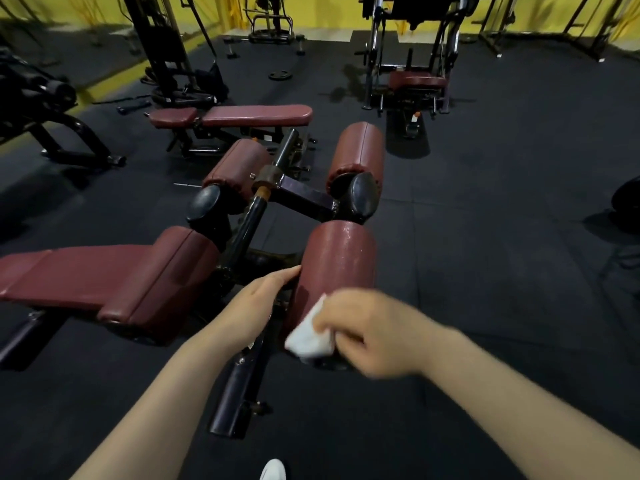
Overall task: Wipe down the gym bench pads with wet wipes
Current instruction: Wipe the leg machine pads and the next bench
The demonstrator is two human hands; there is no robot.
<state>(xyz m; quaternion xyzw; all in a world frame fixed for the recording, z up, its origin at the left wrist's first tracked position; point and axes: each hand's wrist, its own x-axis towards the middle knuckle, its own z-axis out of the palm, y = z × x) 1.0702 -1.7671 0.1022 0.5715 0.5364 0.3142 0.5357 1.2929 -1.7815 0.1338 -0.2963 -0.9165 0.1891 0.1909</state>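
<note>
A maroon roller pad (337, 261) stands at the near end of a black-framed bench, its surface shiny with moisture. My right hand (367, 332) grips a folded white wet wipe (310, 336) and presses it on the pad's lower near part. My left hand (261, 299) lies with straight fingers against the pad's left side. The bench's long maroon seat pad (104, 278) stretches to the left. Two more maroon rollers (358, 150) (237, 166) sit farther along the frame.
A second flat maroon bench (239, 116) stands behind. A black frame tube (239, 386) runs toward me between my arms. Weight machines (408, 64) line the yellow back wall. Dark rubber floor (502, 202) spreads to the right, with a weight plate (628, 202) at the edge.
</note>
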